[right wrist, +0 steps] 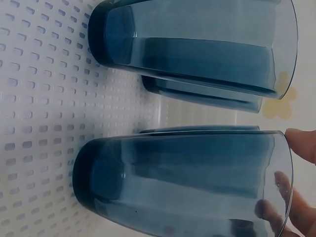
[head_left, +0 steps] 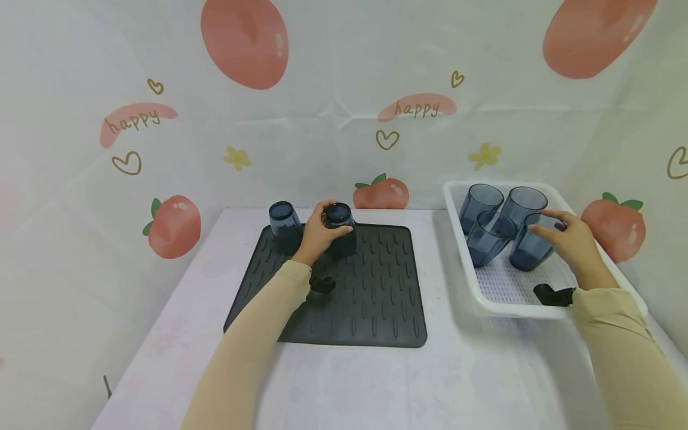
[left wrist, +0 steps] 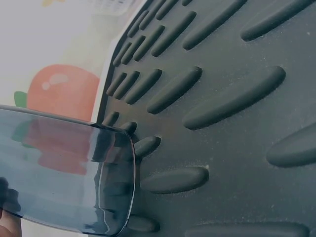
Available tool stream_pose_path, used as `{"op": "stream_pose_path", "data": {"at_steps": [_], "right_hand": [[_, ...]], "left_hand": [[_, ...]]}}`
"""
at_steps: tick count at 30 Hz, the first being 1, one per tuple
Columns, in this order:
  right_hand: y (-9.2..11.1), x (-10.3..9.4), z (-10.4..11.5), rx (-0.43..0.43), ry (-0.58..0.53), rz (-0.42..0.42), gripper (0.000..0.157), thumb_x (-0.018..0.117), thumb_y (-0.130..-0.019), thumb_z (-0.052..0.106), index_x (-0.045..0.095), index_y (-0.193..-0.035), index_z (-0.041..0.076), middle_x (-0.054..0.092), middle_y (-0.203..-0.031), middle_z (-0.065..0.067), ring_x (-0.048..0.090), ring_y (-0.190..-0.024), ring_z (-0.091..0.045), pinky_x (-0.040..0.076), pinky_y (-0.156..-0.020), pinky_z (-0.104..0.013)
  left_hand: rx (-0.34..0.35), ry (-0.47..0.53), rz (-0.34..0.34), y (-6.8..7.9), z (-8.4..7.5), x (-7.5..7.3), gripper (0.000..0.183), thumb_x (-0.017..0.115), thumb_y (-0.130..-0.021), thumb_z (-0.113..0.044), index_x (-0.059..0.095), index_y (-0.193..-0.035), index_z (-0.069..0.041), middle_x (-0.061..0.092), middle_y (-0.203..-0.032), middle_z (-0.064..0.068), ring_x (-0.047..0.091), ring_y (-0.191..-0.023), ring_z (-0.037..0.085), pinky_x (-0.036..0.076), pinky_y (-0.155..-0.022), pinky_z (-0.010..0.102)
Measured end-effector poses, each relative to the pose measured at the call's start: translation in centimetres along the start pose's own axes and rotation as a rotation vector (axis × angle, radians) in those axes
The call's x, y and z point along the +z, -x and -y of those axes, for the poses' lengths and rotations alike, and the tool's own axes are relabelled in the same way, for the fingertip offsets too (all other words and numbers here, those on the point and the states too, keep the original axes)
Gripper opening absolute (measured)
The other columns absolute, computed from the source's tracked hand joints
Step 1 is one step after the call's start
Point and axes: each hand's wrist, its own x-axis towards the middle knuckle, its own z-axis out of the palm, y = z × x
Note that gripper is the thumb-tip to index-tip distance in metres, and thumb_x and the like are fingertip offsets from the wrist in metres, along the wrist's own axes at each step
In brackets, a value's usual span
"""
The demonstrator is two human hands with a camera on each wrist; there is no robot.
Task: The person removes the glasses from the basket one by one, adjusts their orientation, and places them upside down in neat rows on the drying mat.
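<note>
My left hand [head_left: 316,236] grips a blue drinking glass [head_left: 344,243] that is upside down on the black ridged mat [head_left: 371,292]; its rim [left wrist: 133,182] is at the mat in the left wrist view. Another upside-down glass [head_left: 285,224] stands to its left, at the mat's back corner. Over on the right, my right hand [head_left: 577,245] pinches the rim of an upright blue glass [head_left: 529,248] in the white basket [head_left: 486,306]. Thumb [right wrist: 302,144] and fingers lie at that rim in the right wrist view, and the glass's base is close to the perforated floor.
Three other upright glasses share the basket: one front left [head_left: 488,239], one back left [head_left: 480,206] and one back right [head_left: 522,203]. A white table [head_left: 376,382] lies under mat and basket. Behind it hangs a fruit-printed cloth [head_left: 322,131].
</note>
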Motion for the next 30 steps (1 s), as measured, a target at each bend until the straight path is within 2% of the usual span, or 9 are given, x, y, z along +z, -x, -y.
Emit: {"op": "stream_pose_path", "data": {"at_steps": [5,8,15,16,22,23,30], "right_hand": [[0.3,0.1,0.2,0.001,0.024,0.003,0.078,0.053,-0.095,0.045,0.024,-0.151,-0.001,0.017,-0.153,-0.036,0.018,-0.139,-0.055,0.022,-0.106,-0.072],[0.3,0.1,0.3,0.000,0.029,0.006,0.081,0.055,-0.094,0.047,0.024,-0.151,-0.001,0.018,-0.152,-0.036,0.019,-0.138,-0.056,0.022,-0.105,-0.073],[0.3,0.0,0.2,0.008,0.029,0.019,0.084,0.058,-0.093,0.047,0.022,-0.152,0.000,0.016,-0.152,-0.037,0.018,-0.138,-0.056,0.024,-0.103,-0.074],[0.3,0.0,0.3,0.010,0.030,0.023,0.084,0.058,-0.093,0.047,0.021,-0.152,0.000,0.016,-0.152,-0.037,0.018,-0.138,-0.056,0.023,-0.103,-0.074],[0.3,0.1,0.3,0.021,0.031,0.031,0.086,0.060,-0.092,0.045,0.019,-0.152,0.000,0.014,-0.153,-0.037,0.017,-0.138,-0.057,0.023,-0.103,-0.075],[0.3,0.1,0.4,0.021,0.034,0.030,0.086,0.060,-0.092,0.044,0.019,-0.152,-0.001,0.014,-0.152,-0.037,0.018,-0.138,-0.057,0.024,-0.103,-0.074],[0.5,0.1,0.5,0.005,0.051,0.038,0.085,0.062,-0.092,0.038,0.018,-0.152,-0.002,0.014,-0.152,-0.038,0.018,-0.137,-0.058,0.024,-0.103,-0.074]], "left_hand": [[0.014,-0.010,-0.015,-1.0,2.2,0.0,0.071,0.078,-0.083,-0.012,0.040,-0.143,-0.014,0.047,-0.140,0.012,0.048,-0.129,0.025,0.040,-0.109,0.040],[0.031,-0.022,-0.021,-1.2,2.7,0.1,0.071,0.078,-0.082,-0.015,0.040,-0.142,-0.015,0.048,-0.138,0.011,0.049,-0.128,0.025,0.041,-0.108,0.041],[0.042,-0.026,-0.026,-1.3,2.9,0.1,0.071,0.079,-0.082,-0.016,0.041,-0.142,-0.017,0.049,-0.138,0.009,0.050,-0.127,0.023,0.042,-0.107,0.040],[0.037,-0.022,-0.020,-1.1,2.5,0.1,0.071,0.078,-0.083,-0.014,0.040,-0.143,-0.015,0.048,-0.139,0.011,0.050,-0.127,0.025,0.042,-0.107,0.040],[0.038,-0.014,-0.026,-1.2,2.6,0.1,0.070,0.078,-0.082,-0.014,0.041,-0.142,-0.015,0.049,-0.138,0.011,0.049,-0.128,0.024,0.042,-0.108,0.040],[0.046,-0.017,-0.033,-1.5,3.2,0.1,0.070,0.079,-0.082,-0.015,0.042,-0.141,-0.017,0.049,-0.137,0.009,0.050,-0.128,0.023,0.042,-0.107,0.039],[0.043,-0.016,-0.036,-1.5,3.2,0.2,0.071,0.080,-0.081,-0.016,0.042,-0.141,-0.017,0.048,-0.139,0.009,0.048,-0.130,0.022,0.041,-0.108,0.039]]}}
